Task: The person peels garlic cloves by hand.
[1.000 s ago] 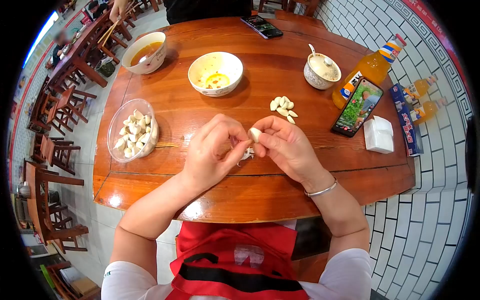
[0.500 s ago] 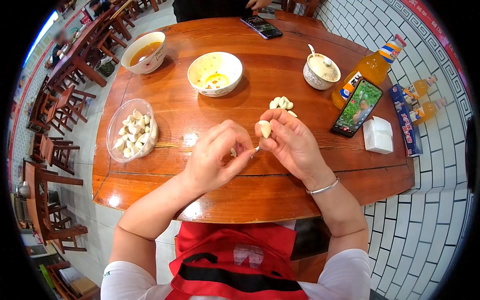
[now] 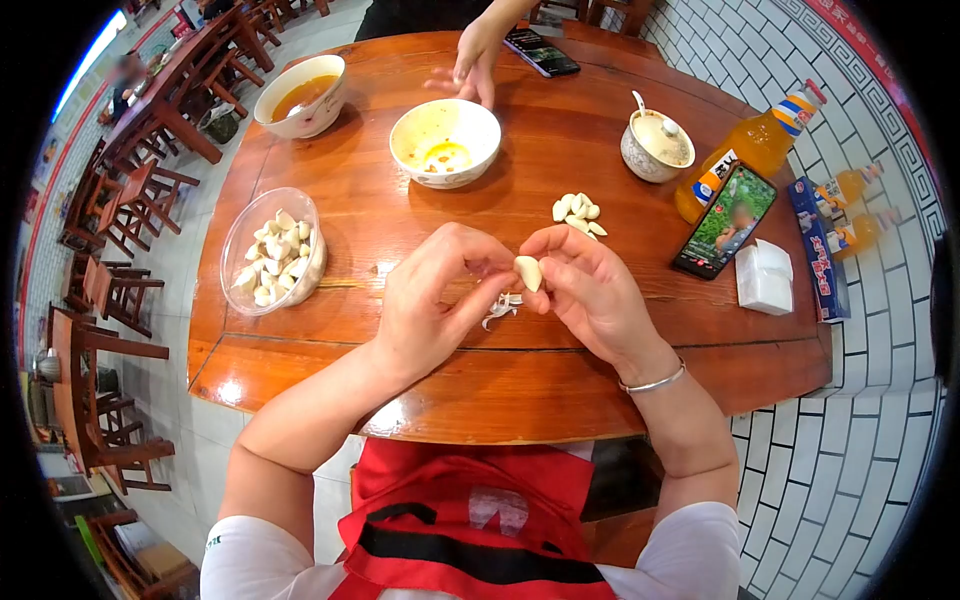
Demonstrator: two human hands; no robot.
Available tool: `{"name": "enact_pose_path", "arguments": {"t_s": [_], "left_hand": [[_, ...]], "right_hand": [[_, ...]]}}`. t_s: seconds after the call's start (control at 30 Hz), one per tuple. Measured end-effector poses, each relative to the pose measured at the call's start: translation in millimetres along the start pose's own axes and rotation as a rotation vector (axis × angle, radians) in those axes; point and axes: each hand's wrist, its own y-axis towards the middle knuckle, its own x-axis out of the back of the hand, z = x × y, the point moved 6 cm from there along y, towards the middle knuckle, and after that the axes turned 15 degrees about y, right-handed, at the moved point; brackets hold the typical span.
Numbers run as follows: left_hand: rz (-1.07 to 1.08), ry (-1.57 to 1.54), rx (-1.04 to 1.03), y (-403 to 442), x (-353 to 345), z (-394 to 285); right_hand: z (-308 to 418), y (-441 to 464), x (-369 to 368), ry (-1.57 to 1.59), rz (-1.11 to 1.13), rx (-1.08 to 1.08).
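Above the table's near half, my right hand [image 3: 590,292] pinches a pale garlic clove [image 3: 529,272] between thumb and fingers. The fingers of my left hand [image 3: 432,292] are bent together, and their tips touch the left side of that same clove. Loose garlic peel [image 3: 503,308] lies on the wood below my fingers. Beyond my right hand is a small pile of smooth garlic cloves [image 3: 577,209]. On the left, a clear plastic tub [image 3: 232,262] holds many more cloves.
Across the wooden table [image 3: 480,395] stand a stained white bowl [image 3: 445,175], a soup bowl [image 3: 312,122] and a lidded jar [image 3: 655,158]. At right are a propped phone [image 3: 728,222], orange drink bottle [image 3: 745,145] and napkins [image 3: 765,278]. Another person's hand [image 3: 476,62] reaches in beside another phone [image 3: 541,50].
My left fingertips have moved up to the clove; peel that was at them now lies on the table. The other person's hand has come over the table behind the stained bowl.
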Motion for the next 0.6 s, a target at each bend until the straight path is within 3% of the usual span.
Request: {"name": "enact_pose_path", "arguments": {"t_s": [0.6], "left_hand": [[0.091, 0.061, -0.045, -0.6, -1.7, 4.0]], "right_hand": [[-1.9, -0.2, -4.1, -0.201, -0.006, 0.043]]}}
